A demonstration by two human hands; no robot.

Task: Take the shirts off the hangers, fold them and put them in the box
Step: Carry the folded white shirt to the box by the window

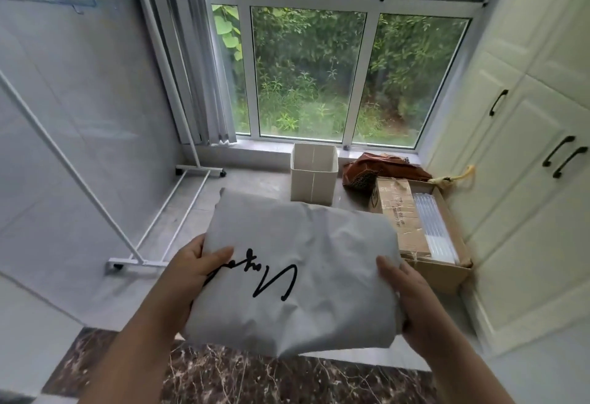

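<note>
Holding a folded pale grey shirt with black script lettering [297,276] up in the air in both hands, above the floor.

The left hand [194,269] grips the shirt's left edge, thumb curled over the top; the right hand [405,295] clasps the right edge, thumb on top, fingers hidden beneath. Beyond it, an open white square fabric box [314,176] stands on the floor below the window [306,52], beside a brown cardboard carton [424,237]. A white metal clothes rack [143,221] stands at left.

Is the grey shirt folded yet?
Folded: the grey shirt is a compact rectangle gripped by the left hand and right hand.
</note>
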